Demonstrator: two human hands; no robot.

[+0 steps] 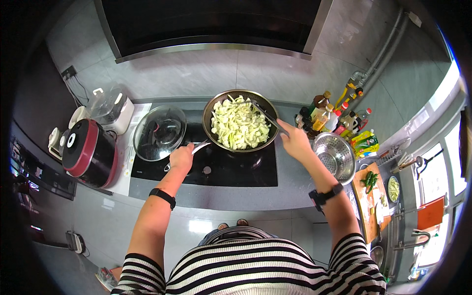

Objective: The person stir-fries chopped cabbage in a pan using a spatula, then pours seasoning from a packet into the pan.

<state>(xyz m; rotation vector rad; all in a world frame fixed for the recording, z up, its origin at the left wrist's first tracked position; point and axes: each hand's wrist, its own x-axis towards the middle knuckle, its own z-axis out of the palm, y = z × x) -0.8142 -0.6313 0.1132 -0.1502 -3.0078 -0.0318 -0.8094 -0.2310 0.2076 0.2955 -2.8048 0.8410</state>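
A frying pan (273, 137) full of pale green cauliflower pieces (239, 125) rests on the black glass cooktop (236, 171). My left hand (181, 158) is closed around the pan's metal handle (201, 146). In my right hand (295, 143) is a dark spatula (271, 118), reaching over the pan's right side. Its working end lies among the cauliflower and is partly hidden. Left of the pan, a glass lid (162, 142) lies partly over the cooktop, close to my left hand.
At the left stands a red and black electric cooker (92, 153). A steel colander (333, 158), several condiment bottles (322, 118) and a cutting board (367, 206) with green peppers (370, 180) and a knife (378, 221) are at the right. A range hood (214, 48) hangs above.
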